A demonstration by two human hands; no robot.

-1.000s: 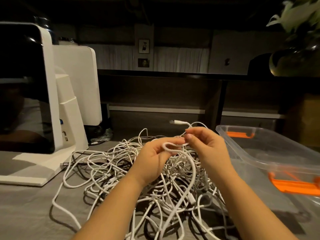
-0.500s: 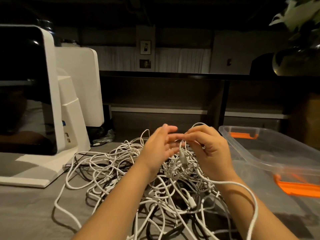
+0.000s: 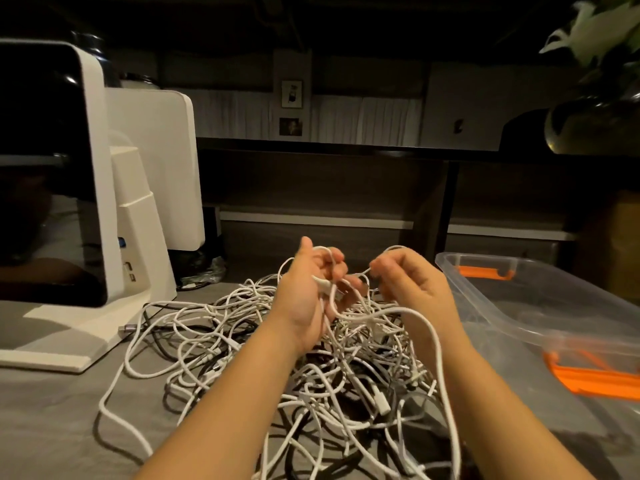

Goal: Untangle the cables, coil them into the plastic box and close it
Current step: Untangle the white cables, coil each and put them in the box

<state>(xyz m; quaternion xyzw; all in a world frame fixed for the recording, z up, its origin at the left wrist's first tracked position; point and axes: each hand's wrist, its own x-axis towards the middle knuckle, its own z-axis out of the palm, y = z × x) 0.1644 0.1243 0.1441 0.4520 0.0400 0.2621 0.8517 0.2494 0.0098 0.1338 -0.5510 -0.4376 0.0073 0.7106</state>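
A big tangle of white cables (image 3: 221,344), with a few dark ones mixed in, lies on the grey table. Above its far side my left hand (image 3: 308,289) grips loops of one white cable (image 3: 429,327) in its curled fingers, a white plug end sticking out by the palm. My right hand (image 3: 412,285) pinches the same cable a short way to the right; from there it drapes over my right forearm and down toward the front edge. The clear plastic box (image 3: 540,303) with orange latches stands open at the right, nothing visible in it.
A white machine with a dark screen (image 3: 100,216) stands on the table at the left, a cable plugged in near its base. A dark shelf unit runs behind the table. A plant in a dark pot (image 3: 595,123) sits at the upper right.
My hands have moved apart, and the left hand's fingers have closed round loops of the white cable. The cable still drapes over my right forearm.
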